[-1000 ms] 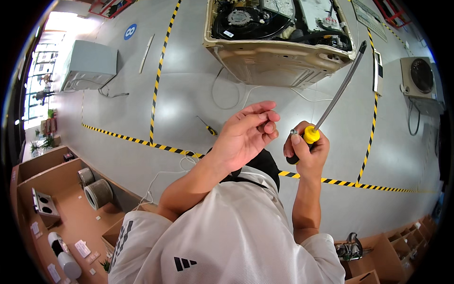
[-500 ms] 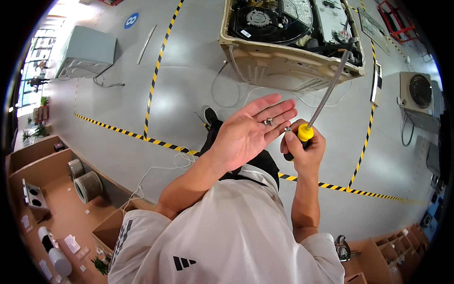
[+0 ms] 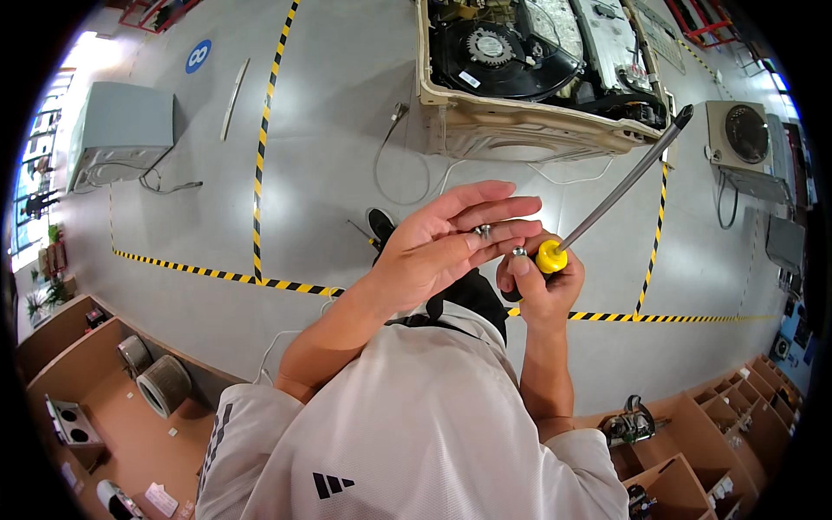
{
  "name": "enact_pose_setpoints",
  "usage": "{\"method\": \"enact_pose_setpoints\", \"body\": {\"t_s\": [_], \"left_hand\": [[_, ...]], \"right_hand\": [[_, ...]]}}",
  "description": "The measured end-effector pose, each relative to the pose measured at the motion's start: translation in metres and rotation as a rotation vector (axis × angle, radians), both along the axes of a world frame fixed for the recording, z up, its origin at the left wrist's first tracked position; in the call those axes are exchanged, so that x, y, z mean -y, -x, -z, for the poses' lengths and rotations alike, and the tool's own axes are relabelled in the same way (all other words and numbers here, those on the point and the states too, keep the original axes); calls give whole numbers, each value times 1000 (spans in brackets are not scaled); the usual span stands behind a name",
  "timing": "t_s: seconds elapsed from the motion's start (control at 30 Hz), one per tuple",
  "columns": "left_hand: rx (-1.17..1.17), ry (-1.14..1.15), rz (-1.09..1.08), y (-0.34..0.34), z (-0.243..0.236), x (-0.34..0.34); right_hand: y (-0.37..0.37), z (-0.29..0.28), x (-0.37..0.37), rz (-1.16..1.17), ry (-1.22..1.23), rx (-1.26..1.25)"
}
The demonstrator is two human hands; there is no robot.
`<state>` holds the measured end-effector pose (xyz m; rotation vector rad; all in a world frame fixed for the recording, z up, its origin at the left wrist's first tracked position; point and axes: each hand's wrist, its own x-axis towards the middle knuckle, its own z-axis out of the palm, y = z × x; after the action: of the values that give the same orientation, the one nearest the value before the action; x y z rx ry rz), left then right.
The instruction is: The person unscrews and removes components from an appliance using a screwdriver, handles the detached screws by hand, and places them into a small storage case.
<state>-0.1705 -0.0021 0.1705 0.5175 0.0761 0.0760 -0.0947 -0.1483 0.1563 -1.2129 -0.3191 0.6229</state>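
Observation:
My left hand (image 3: 429, 251) is palm up in front of my waist, with its fingers loosely together. A few small silver screws (image 3: 483, 231) rest on its fingers by the thumb tip. My right hand (image 3: 548, 295) is closed round a screwdriver (image 3: 617, 187) with a yellow-collared handle, most of which the fingers hide. The long metal shaft points up and to the right. Another silver screw (image 3: 519, 251) sits between the right thumb and forefinger, close to the left fingertips. Beyond both hands stands a beige appliance (image 3: 520, 130) with its top off and a round black part inside.
A grey box-shaped appliance (image 3: 126, 130) stands at far left, and a beige unit with a round fan (image 3: 741, 139) at right. Yellow-and-black tape (image 3: 264, 165) marks the floor. A cable (image 3: 379, 160) lies before the appliance. Brown partitioned bins (image 3: 87, 347) stand at both lower sides.
The left thumb has come in beside the screws and the hand has tilted. My right hand has shifted slightly left, and the screwdriver now leans further right. The view has also shifted.

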Motion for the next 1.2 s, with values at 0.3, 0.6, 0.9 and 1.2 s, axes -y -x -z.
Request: {"method": "enact_pose_setpoints", "body": {"t_s": [0.3, 0.6, 0.9, 1.2], "left_hand": [[-208, -22, -80, 2, 18, -6], [-260, -43, -18, -16, 4, 44], [-13, 196, 84, -26, 17, 80], [130, 144, 170, -21, 17, 85]], "right_hand": [[-3, 14, 2, -27, 135, 60], [-17, 19, 55, -9, 75, -10], [-25, 15, 89, 19, 9, -16], [-21, 14, 95, -15, -40, 16]]}}
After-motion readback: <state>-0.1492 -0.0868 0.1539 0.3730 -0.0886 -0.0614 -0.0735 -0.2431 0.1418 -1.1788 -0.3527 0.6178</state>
